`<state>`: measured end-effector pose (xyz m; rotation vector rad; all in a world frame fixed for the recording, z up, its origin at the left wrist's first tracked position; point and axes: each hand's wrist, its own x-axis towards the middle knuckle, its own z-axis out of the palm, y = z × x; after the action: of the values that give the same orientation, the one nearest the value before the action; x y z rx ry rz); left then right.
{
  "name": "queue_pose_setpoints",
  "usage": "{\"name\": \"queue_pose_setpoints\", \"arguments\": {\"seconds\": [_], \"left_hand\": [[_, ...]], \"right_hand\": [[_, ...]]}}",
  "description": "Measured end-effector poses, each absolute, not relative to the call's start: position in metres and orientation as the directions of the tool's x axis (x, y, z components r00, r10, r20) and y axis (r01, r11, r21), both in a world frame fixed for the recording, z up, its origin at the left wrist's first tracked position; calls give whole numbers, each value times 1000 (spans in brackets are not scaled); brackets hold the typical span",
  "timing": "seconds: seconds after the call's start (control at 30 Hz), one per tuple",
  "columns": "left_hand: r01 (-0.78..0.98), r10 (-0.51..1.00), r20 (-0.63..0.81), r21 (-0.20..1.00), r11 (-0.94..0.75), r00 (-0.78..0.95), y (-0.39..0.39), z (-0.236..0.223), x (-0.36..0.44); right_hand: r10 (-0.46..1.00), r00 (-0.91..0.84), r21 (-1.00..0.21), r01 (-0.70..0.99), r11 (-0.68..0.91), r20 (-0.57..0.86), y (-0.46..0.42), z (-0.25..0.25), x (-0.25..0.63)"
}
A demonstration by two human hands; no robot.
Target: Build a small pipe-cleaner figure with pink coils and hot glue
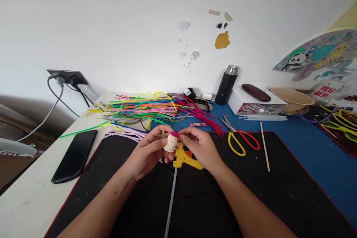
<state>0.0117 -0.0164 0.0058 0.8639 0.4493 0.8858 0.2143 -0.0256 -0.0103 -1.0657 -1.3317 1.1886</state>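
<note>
Between my hands is a small cylinder of wound cream pipe cleaner, with a magenta coil at its top. My left hand is closed around the cream part, thumb in front. The fingertips of my right hand pinch at the magenta top from the right; its fingers partly hide what they grip. Just below lies a yellow hot glue gun on the black mat, a long translucent glue stick sticking out of it toward me.
Bundled colourful pipe cleaners spread behind the mat. Scissors and a wooden stick lie right. A phone rests left. A black thermos, a white box and a bowl stand by the wall.
</note>
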Motion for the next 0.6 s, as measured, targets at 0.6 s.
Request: {"name": "queue_pose_setpoints", "arguments": {"seconds": [0.6], "left_hand": [[1, 900, 253, 962, -271, 355, -22, -7, 17]], "right_hand": [[843, 26, -805, 315, 503, 537, -30, 0, 220]]}}
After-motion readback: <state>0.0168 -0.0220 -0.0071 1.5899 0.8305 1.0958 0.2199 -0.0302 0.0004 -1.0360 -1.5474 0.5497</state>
